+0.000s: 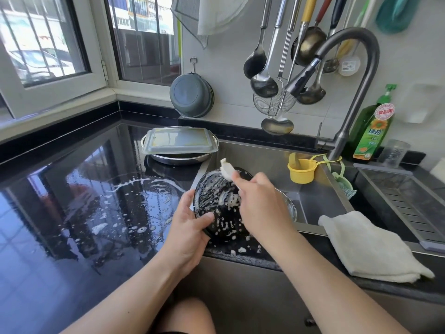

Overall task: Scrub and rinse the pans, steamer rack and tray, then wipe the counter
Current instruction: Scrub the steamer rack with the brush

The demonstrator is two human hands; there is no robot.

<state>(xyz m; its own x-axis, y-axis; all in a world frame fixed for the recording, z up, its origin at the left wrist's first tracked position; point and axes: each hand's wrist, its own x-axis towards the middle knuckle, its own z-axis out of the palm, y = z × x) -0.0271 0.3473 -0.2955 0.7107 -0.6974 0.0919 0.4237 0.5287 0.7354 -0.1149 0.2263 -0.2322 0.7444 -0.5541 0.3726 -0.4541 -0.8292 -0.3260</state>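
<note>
My left hand (186, 227) grips the left rim of a black pan (218, 208), held tilted with its soapy underside up over the sink's front left corner. My right hand (260, 201) is closed on a white scrubbing cloth (226, 168) pressed against the pan's upper edge. Foam streaks cover the pan. Behind it, on the black counter (72, 201), a rectangular metal tray (178, 141) lies upside down over a round steel pan (179, 158). A steel bowl (290, 207) in the sink shows partly behind my right hand.
Soapy puddles (134, 189) spread over the counter. A folded white towel (370, 247) lies on the sink's front edge. Faucet (346, 97), green detergent bottle (373, 131), yellow cup (302, 171), hanging ladles (265, 75) and a drain rack (404, 196) sit around the sink (320, 203).
</note>
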